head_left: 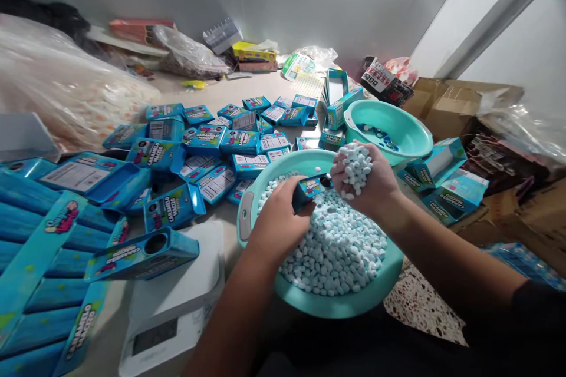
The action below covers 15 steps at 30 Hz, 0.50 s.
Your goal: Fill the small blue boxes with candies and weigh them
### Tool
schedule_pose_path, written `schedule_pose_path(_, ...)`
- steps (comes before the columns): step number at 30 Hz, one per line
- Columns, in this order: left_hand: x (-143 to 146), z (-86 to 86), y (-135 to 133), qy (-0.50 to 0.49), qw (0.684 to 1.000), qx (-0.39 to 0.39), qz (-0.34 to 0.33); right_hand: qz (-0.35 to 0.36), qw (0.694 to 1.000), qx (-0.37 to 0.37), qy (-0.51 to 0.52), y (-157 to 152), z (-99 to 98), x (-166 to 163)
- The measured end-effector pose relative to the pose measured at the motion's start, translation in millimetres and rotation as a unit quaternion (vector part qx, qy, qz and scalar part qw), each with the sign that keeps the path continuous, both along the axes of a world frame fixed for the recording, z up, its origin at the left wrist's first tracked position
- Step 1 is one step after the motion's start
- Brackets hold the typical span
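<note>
My left hand (283,221) grips a small blue candy box (313,186) over a turquoise basin (340,306). Pale blue and white candies (333,259) fill much of that basin. Just right of the box, my right hand (371,179) is cupped around a heap of the same candies, its fingers curled under them. Left of the basin, another candy box (145,253) with a round dark window lies on a white kitchen scale (177,312).
Many blue candy boxes (206,138) lie jumbled behind the scale. A second turquoise basin (389,123) holds small blue pieces. At left are a display carton (53,283) and a large clear bag (75,82); cardboard boxes (469,100) stand at right.
</note>
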State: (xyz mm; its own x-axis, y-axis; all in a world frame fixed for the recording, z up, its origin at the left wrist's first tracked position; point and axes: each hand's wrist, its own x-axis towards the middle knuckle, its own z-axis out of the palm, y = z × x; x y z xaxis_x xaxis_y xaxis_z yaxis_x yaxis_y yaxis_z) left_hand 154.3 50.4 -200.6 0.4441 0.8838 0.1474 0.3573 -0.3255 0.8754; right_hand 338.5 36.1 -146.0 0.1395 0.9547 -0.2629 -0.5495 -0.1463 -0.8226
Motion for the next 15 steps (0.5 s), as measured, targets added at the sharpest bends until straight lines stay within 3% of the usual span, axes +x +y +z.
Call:
schedule_pose_path(4, 0.3, 0.3, -0.2, -0.012, 1.0, -0.012, -0.024, -0.03, 0.997, 0.061, -0.042, 9.0, 5.0, -0.6)
schedule_pose_path(9, 0.8, -0.4, 0.2, -0.016, 1.0, -0.017, -0.014, -0.082, 0.992, 0.068, -0.063, 14.7, -4.6, -4.5)
schedule_pose_path(15, 0.8, -6.0, 0.6, -0.035, 0.999, -0.003, -0.014, -0.104, 0.957, 0.066, -0.264, 17.8, -10.5, 5.1)
